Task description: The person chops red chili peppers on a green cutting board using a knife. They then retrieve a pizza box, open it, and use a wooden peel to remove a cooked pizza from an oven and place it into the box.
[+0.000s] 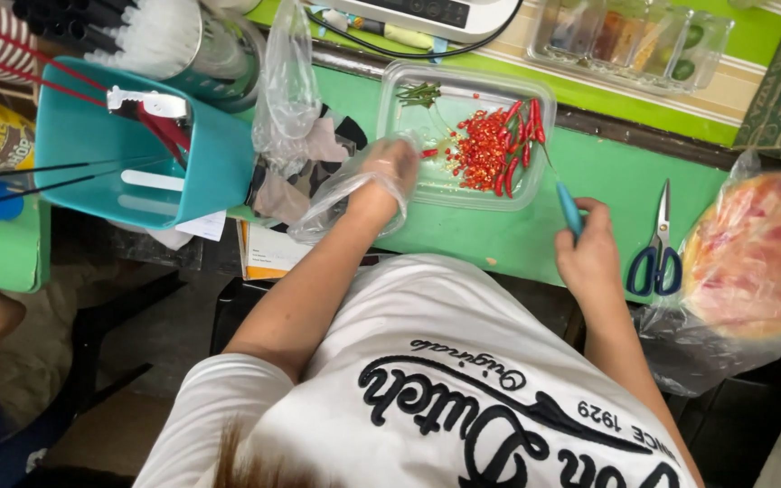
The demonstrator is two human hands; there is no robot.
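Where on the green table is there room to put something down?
Bare green table shows in front of the clear plastic tray of red chillies, and between the right hand and the blue-handled scissors. It is crowded left of the tray, by the teal plastic bin.

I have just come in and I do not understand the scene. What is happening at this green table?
A person in a white shirt works over a clear plastic tray of red chillies, some chopped into small bits, some whole. The left hand, inside a loose clear plastic glove, rests at the tray's edge beside the chopped pile. The right hand holds a thin tool with a blue handle, its tip reaching toward the whole chillies. Green stems lie in one corner. Blue-handled scissors lie unused on the table.
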